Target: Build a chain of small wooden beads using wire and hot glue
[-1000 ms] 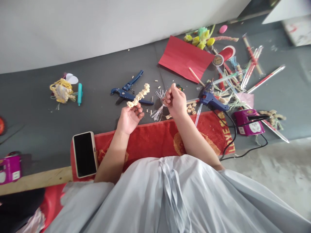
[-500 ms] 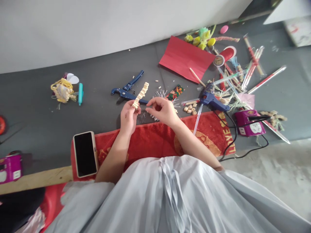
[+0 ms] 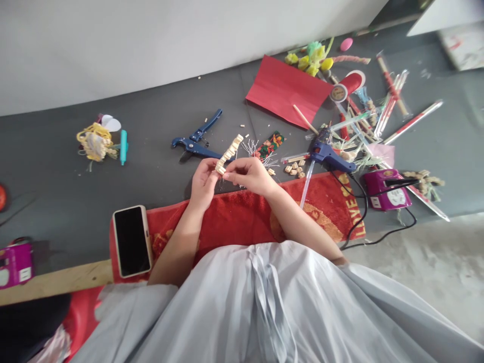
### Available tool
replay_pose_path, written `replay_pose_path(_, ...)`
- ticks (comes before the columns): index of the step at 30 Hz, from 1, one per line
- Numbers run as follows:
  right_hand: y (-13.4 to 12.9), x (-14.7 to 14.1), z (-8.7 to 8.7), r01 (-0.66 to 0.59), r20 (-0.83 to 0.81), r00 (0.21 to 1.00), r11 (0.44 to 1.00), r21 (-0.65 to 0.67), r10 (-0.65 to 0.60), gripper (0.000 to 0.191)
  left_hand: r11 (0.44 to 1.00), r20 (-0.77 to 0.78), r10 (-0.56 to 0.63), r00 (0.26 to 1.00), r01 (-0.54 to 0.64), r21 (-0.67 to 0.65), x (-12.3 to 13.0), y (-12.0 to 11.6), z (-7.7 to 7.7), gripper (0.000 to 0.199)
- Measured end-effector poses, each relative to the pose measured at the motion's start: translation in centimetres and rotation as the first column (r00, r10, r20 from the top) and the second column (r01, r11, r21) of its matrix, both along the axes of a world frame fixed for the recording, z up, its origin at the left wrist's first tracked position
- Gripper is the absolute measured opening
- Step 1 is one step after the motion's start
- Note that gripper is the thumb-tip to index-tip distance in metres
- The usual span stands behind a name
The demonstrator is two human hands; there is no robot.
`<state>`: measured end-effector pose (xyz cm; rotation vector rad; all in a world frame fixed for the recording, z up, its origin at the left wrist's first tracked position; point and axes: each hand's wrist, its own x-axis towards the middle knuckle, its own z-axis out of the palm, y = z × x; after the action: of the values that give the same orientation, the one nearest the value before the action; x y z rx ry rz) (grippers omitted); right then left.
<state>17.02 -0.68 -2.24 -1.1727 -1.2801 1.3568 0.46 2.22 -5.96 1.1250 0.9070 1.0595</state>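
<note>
A wavy strip of small pale wood-like pieces (image 3: pixel 229 153) stands up from the fingers of my left hand (image 3: pixel 203 184), which pinches its lower end. The fingers of my right hand (image 3: pixel 251 175) are closed at that same lower end, at the strip's right side. Beyond my hands lies a blue pipe cutter (image 3: pixel 196 146) with its handles spread. White thin strands (image 3: pixel 260 154) and a dark floral strip (image 3: pixel 271 144) lie just past my right hand. Several small wooden pieces (image 3: pixel 295 169) are grouped to its right.
A blue glue gun (image 3: pixel 328 154) with a black cable rests at the right, near a purple box (image 3: pixel 387 189). Red paper (image 3: pixel 287 88), a red thread spool (image 3: pixel 351 84) and glue sticks lie farther back. A phone (image 3: pixel 132 241) sits on the red towel (image 3: pixel 227 222)'s left end.
My right hand has come left to the strip, and its fingers have closed there. My left hand and the strip have shifted slightly right.
</note>
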Motion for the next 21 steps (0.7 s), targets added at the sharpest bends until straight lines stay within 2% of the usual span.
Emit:
replay_pose_path(7, 0.2, 0.1, -0.5, -0.033, -0.114, 0.993, 0.999, -0.010, 0.032, 0.058, 0.994, 0.010, -0.090, 0.996, 0.091, -0.060, 0.0, -0.1, 0.2, 0.016)
replay_pose_path(13, 0.2, 0.0, -0.6, -0.049, -0.141, 0.989, 0.998, -0.036, 0.044, 0.049, 0.993, 0.028, -0.086, 0.996, 0.087, -0.078, 0.1, -0.2, 0.3, 0.016)
replay_pose_path(18, -0.1, 0.2, 0.1, -0.007, -0.186, 0.983, 0.999, -0.043, -0.001, 0.039, 0.996, 0.034, -0.088, 0.996, 0.089, -0.025, 0.0, 0.0, 0.4, 0.017)
replay_pose_path(21, -0.1, 0.3, 0.5, 0.066, -0.238, 0.968, 0.996, -0.064, -0.080, 0.038, 0.996, 0.026, -0.089, 0.996, 0.089, -0.009, 0.0, 0.1, 0.4, 0.020)
